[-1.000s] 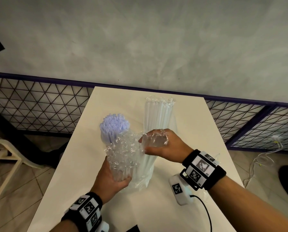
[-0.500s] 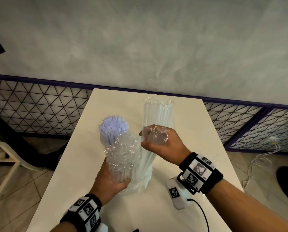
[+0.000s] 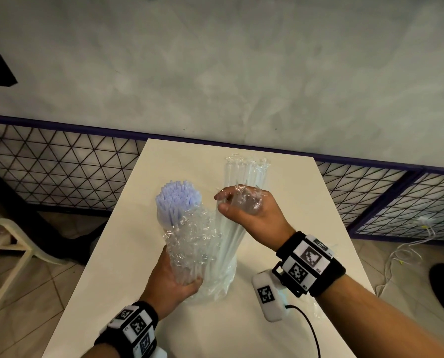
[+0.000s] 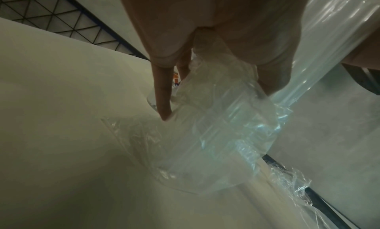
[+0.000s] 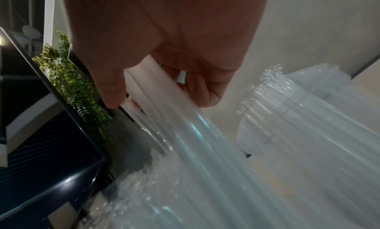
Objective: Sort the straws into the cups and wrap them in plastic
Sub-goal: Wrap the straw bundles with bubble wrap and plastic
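**Wrap half on, both bundles ready to tip**

I see my left hand (image 3: pixel 173 279) curled round the base of the cup (image 3: pixel 189 257), which stands on the white table (image 3: pixel 306 202) under crinkled plastic wrap (image 3: pixel 192 233). The lilac straws (image 3: pixel 175 202) rise out of the cup's top, still uncovered. Just to the right of the cup, touching it, stands the bundle of clear straws (image 3: pixel 244 177) in its own plastic sleeve. My right hand (image 3: pixel 244 209) is above and right of the cup, thumb and fingers pinching a gathered tail of film (image 3: pixel 246 200); in the right wrist view the film (image 5: pixel 185 126) runs taut from that pinch down toward the cup.

My worry is the pull. The cup looks light and top-heavy with straws, so a sideways tug on the film could drag it over or out of my left hand's grip, spilling the lilac straws onto the table. The clear straws lean against the cup, so I judge they would fall with it. The film may also cling to itself or tear where it is bunched. I cannot tell whether the clear straws sit in a cup of their own.
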`<state>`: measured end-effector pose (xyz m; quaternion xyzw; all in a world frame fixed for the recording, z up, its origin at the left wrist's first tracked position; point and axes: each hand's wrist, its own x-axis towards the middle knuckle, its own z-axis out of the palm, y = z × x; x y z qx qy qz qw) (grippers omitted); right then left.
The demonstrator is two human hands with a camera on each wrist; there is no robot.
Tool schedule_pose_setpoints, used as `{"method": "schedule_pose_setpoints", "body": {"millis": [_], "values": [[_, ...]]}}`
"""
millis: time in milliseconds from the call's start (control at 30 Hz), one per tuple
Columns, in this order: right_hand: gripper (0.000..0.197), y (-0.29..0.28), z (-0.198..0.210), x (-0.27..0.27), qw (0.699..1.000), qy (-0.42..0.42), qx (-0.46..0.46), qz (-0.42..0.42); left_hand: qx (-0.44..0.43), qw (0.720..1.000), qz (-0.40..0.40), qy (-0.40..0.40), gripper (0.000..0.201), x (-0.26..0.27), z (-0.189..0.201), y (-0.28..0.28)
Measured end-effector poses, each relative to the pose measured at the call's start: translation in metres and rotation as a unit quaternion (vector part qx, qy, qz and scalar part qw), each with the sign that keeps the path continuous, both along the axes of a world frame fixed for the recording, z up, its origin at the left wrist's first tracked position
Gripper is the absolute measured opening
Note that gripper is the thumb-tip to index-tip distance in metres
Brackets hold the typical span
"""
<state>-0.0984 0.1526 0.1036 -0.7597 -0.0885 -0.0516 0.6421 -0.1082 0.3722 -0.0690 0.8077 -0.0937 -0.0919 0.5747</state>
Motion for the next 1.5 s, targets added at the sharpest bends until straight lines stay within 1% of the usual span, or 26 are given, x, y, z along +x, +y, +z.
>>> {"method": "schedule_pose_setpoints", "body": {"millis": [100, 167, 267, 333, 367, 467, 567, 700, 800, 933, 1000, 1067, 1133, 1200, 1267, 1333, 1400, 1500], "values": [[0.007, 0.003, 0.0, 0.001, 1.0, -0.018, 0.015, -0.016, -0.011, 1.0, 0.001, 0.006, 0.086, -0.001, 0.001, -0.001], [0.011, 0.002, -0.003, 0.002, 1.0, -0.01, 0.014, -0.022, -0.013, 1.0, 0.004, 0.006, 0.085, -0.001, 0.002, -0.001], [0.018, -0.002, -0.013, 0.004, 0.998, 0.062, -0.019, -0.011, -0.009, 1.0, 0.006, 0.004, 0.082, -0.002, 0.003, -0.002], [0.017, -0.002, -0.02, 0.003, 0.994, 0.099, -0.044, -0.002, -0.006, 1.0, 0.006, 0.001, 0.081, -0.001, 0.003, -0.002], [0.015, -0.001, -0.023, 0.002, 0.993, 0.102, -0.051, -0.007, -0.004, 1.0, 0.005, -0.002, 0.081, -0.001, 0.004, -0.002], [0.017, -0.001, -0.024, 0.001, 0.994, 0.068, -0.082, -0.033, -0.003, 1.0, 0.001, -0.006, 0.082, -0.002, 0.005, -0.002], [0.009, -0.002, -0.016, 0.001, 0.993, 0.027, -0.097, -0.058, -0.002, 1.0, 0.0, -0.005, 0.081, -0.001, 0.004, -0.002], [0.008, -0.008, 0.007, 0.003, 0.989, -0.018, -0.126, -0.078, 0.003, 1.0, -0.005, 0.001, 0.084, -0.001, 0.002, -0.001], [0.008, -0.015, 0.033, 0.009, 0.986, -0.037, -0.132, -0.09, 0.004, 1.0, -0.012, 0.009, 0.084, -0.001, 0.002, 0.0], [0.015, -0.027, 0.079, 0.017, 0.987, -0.067, -0.097, -0.111, -0.01, 1.0, -0.012, 0.015, 0.085, 0.0, 0.0, 0.001], [0.009, -0.034, 0.105, 0.021, 0.987, -0.077, -0.066, -0.122, -0.012, 1.0, -0.011, 0.015, 0.086, 0.0, 0.001, 0.001], [0.005, -0.043, 0.126, 0.03, 0.984, -0.097, -0.026, -0.15, -0.011, 1.0, -0.008, 0.014, 0.087, 0.0, 0.002, 0.001], [0.005, -0.054, 0.141, 0.045, 0.978, -0.114, -0.019, -0.176, -0.009, 1.0, -0.007, 0.016, 0.087, -0.001, 0.002, 0.001], [0.01, -0.063, 0.143, 0.066, 0.974, -0.102, -0.037, -0.201, -0.008, 1.0, -0.004, 0.024, 0.086, -0.001, 0.003, 0.001], [0.016, -0.068, 0.131, 0.091, 0.97, -0.072, -0.075, -0.22, -0.013, 0.999, -0.002, 0.038, 0.086, 0.0, 0.002, 0.001], [0.037, -0.069, 0.106, 0.113, 0.963, -0.021, -0.134, -0.232, -0.013, 0.999, -0.006, 0.046, 0.087, 0.0, 0.0, 0.001], [0.06, -0.066, 0.075, 0.128, 0.95, 0.053, -0.201, -0.233, -0.017, 0.998, -0.01, 0.053, 0.088, 0.0, 0.001, 0.001], [0.081, -0.059, 0.038, 0.136, 0.93, 0.173, -0.269, -0.179, -0.021, 0.998, -0.011, 0.056, 0.087, 0.0, 0.002, 0.001]]}}
